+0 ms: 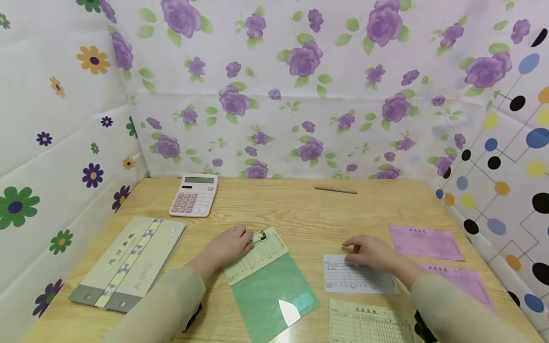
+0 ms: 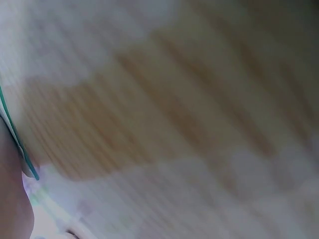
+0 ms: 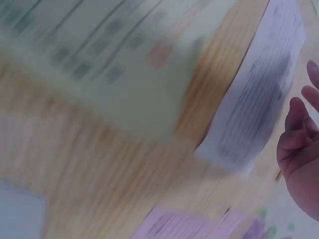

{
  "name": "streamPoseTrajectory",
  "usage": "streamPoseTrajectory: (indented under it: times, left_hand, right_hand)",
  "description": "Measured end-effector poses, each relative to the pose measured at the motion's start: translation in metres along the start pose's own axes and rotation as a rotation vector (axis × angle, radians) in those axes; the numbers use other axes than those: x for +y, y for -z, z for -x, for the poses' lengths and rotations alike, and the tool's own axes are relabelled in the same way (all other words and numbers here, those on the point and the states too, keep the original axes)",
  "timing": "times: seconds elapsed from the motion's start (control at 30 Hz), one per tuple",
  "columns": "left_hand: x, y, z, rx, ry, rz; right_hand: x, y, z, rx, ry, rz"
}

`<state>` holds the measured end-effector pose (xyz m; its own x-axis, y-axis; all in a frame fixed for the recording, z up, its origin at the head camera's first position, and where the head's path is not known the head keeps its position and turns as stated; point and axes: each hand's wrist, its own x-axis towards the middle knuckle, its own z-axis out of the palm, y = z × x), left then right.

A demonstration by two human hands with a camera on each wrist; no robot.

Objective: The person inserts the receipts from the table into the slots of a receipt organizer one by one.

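A green see-through clipboard [image 1: 274, 290] lies at an angle on the table, with a pale yellow form [image 1: 257, 259] across its upper part. My left hand [image 1: 229, 245] grips the clipboard's upper left edge, beside the metal clip [image 1: 260, 236]. In the left wrist view the green edge of the clipboard [image 2: 22, 144] runs close to that hand. My right hand [image 1: 371, 252] hovers over a white form [image 1: 356, 278], its fingers loosely bent and holding nothing. The right wrist view has the same hand [image 3: 301, 149] beside the white form [image 3: 249, 94].
Another pale yellow form [image 1: 364, 321] lies in front of the white one. Two pink forms [image 1: 424, 242] are at the right. A beige file box [image 1: 128, 262] lies left, a pink calculator [image 1: 195, 195] behind it. At the back is a pen [image 1: 336, 189]. Floral cloth walls surround the table.
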<state>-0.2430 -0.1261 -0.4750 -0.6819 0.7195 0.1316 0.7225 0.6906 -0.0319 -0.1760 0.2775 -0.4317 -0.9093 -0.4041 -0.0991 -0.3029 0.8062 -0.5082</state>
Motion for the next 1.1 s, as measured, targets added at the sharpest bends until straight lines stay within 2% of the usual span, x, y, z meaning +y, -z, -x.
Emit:
streamPoseTrajectory:
  times: [0.17, 0.33, 0.5, 0.87, 1.1]
  left_hand:
    - [0.001, 0.0, 0.004, 0.025, 0.018, 0.014]
    - [0.002, 0.001, 0.003, 0.016, 0.026, 0.035]
    - [0.003, 0.001, 0.002, 0.016, 0.026, 0.048]
    - [0.002, 0.001, 0.003, 0.058, 0.008, 0.054]
    - [0.002, 0.003, 0.003, 0.019, 0.033, 0.058]
  right_hand:
    - [0.02, 0.009, 0.016, 0.016, 0.014, 0.043]
    - [0.036, 0.017, 0.037, -0.003, -0.038, 0.084]
    - [0.044, 0.024, 0.051, -0.025, -0.053, 0.064]
    - [0.056, 0.02, 0.061, -0.079, -0.078, 0.039]
    - [0.058, 0.015, 0.06, -0.081, -0.139, 0.021]
